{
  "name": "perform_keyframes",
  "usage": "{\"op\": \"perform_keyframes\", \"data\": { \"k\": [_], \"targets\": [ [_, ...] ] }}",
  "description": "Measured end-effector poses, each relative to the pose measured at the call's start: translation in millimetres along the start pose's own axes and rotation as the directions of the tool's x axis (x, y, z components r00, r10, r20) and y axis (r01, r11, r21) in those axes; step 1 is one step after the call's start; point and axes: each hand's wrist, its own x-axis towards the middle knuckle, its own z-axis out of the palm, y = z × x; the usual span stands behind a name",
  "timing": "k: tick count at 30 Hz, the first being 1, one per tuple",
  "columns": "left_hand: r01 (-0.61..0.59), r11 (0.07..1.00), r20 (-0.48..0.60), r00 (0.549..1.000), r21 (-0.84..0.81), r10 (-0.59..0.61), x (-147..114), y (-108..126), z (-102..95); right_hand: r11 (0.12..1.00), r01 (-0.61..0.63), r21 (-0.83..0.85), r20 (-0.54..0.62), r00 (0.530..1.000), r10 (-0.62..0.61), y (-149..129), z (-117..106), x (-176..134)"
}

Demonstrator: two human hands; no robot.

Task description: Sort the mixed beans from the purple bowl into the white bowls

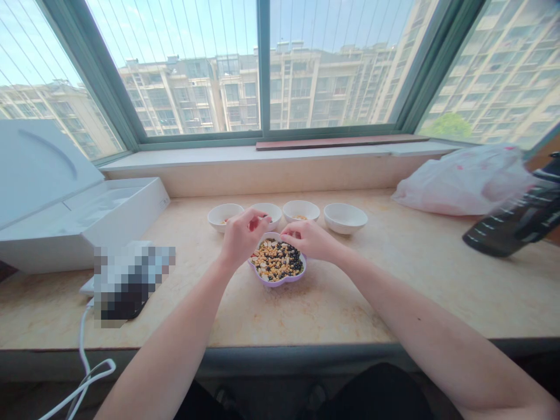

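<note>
A purple-rimmed, lobed bowl (280, 282) holds a mix of black beans, yellow kernels or beans, and pale flat seeds. Above its back left edge is my left hand (242, 232), thumb and fingers pinched in front of the second white bowl (275, 211); a dark spot shows near the fingertips, in the hand or the bowl behind, I cannot tell which. My right hand (312, 240) is over the back right rim, fingertips together, their contents too small to make out. The leftmost white bowl (219, 214) and the third (301, 209) contain a few small pieces. A fourth white bowl (345, 219) stands rightmost.
On the left sit an open white box (131, 204) and a pixelated dark object (126, 291), with a white cable (83, 338) hanging over the counter edge. A white plastic bag (464, 181) and a dark bottle (503, 227) lie at right. Windows rise behind the ledge.
</note>
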Motion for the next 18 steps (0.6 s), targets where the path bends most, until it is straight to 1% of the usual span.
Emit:
{"op": "perform_keyframes", "data": {
  "k": [5,10,13,18],
  "targets": [
    [0.065,0.996,0.069,0.995,0.068,-0.070,5,-7,-0.4,0.999,0.008,-0.036,0.015,1.000,-0.008,-1,-2,1],
    [0.084,0.977,0.153,0.982,0.198,-0.115,15,-31,7.4,1.000,-0.012,-0.012,0.066,0.998,0.013,-1,-2,-1],
    [0.065,0.958,0.170,0.979,0.279,-0.116,24,-45,13.8,1.000,-0.011,-0.007,0.089,0.996,0.011,-1,-1,-2],
    [-0.022,0.910,0.282,0.954,0.413,-0.105,32,-60,21.6,1.000,0.010,-0.013,0.104,0.995,-0.008,-4,-3,-2]
  ]
}}
